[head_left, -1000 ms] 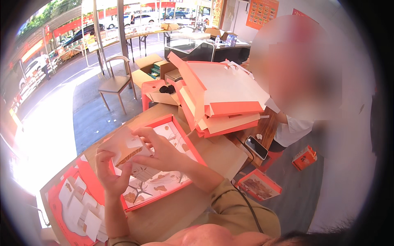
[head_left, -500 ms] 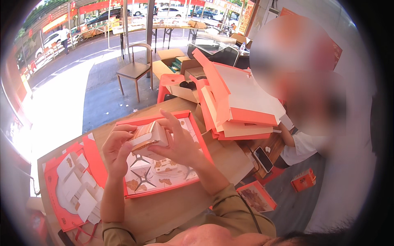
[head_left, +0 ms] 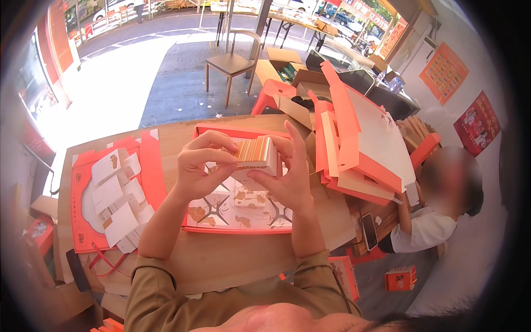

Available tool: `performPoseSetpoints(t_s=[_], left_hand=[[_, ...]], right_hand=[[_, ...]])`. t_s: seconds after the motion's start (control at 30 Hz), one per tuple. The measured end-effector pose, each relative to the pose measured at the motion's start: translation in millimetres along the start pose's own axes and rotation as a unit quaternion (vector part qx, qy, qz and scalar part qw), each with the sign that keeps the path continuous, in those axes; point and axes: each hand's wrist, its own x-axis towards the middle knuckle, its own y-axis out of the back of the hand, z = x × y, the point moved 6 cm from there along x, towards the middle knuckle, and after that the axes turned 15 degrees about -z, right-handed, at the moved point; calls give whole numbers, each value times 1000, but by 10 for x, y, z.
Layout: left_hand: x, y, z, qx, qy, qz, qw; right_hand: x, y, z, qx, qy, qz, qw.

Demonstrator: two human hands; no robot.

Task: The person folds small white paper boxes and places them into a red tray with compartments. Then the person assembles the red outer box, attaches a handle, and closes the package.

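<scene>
A small white cardboard box (head_left: pixel 257 152) with gold-orange stripes on its top is held between my two hands above the table. My left hand (head_left: pixel 204 165) closes on its left side, with thumb and fingertips at the edge. On the right side, my right hand (head_left: pixel 289 172) grips it with the thumb low at the front and the index finger raised. Directly below lies a shallow red gift box (head_left: pixel 243 229), its white insert patterned in brown and crossed by dark slits. My hands and the small box hide part of it.
Left on the wooden table (head_left: pixel 221 265), flat white card pieces (head_left: pixel 119 202) lie over a red printed sheet (head_left: pixel 88 238). Right of the gift box, large red boxes (head_left: pixel 370 138) are piled up. Beyond stand a red stool (head_left: pixel 271 94) and a chair (head_left: pixel 232 63). Another person (head_left: pixel 431 227) sits at right.
The view has turned, shifting the scene. The small box now sits more level in my hands, its striped face showing more fully. Both hands still hold it.
</scene>
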Motion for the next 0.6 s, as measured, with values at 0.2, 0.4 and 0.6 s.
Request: performPoseSetpoints(t_s=[0.2,0.4,0.6], left_hand=[[-20,33,-3,8,32,37,999],[-52,47,-15,6,35,61,998],[-47,-3,-71,-25,16,21,999]], right_hand=[[1,-9,-24,-40,23,-8,999],[-1,-63,-14,-36,13,-10,999],[8,-75,-36,-7,-9,-17,1000]])
